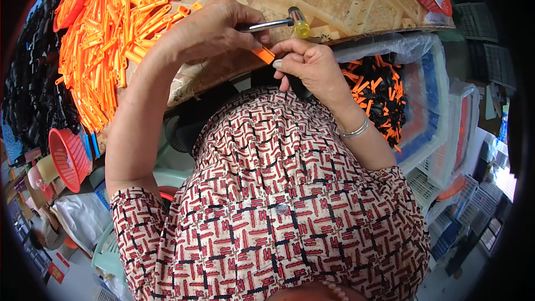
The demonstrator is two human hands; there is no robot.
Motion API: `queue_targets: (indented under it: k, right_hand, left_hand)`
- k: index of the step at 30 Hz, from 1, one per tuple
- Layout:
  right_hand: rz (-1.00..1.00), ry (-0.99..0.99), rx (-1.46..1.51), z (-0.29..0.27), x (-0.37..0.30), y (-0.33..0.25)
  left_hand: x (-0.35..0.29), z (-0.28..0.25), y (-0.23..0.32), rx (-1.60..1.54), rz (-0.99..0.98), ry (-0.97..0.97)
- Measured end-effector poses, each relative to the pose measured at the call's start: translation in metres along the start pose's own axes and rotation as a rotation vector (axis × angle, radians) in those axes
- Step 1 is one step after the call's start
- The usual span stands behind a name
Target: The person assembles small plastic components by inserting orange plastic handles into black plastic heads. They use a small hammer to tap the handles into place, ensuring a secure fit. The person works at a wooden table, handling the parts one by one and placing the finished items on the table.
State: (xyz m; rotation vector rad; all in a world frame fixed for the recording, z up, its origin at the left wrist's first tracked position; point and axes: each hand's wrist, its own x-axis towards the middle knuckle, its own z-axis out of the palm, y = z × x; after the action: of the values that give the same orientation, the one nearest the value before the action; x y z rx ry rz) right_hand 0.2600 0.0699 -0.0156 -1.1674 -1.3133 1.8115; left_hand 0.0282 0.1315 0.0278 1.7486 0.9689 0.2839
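One orange piece (264, 54) | left hand (218, 28) fingers clamped on it — right hand (313, 68) pinching its end | likely fitting; next needs steadiness

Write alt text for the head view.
A person's left hand and right hand meet at a small orange piece by a table's edge, a metal-shafted tool at the left hand. A heap of orange pieces lies at left; a bin of black and orange pieces stands at right.
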Motion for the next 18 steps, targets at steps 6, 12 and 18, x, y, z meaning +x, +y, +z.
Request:
queue_targets:
  k: [6,12,18]
  right_hand:
    - [0.026,0.015,0.001,0.001,-0.001,-0.005]
    - [0.019,0.037,-0.037,0.001,-0.002,-0.005]
    - [0.1,0.082,-0.026,0.008,0.0,-0.013]
  left_hand:
    - [0.001,0.009,-0.007,-0.021,0.004,0.102]
    - [0.001,0.014,0.004,0.314,0.146,0.243]
    - [0.006,0.015,-0.005,0.481,0.231,0.268]
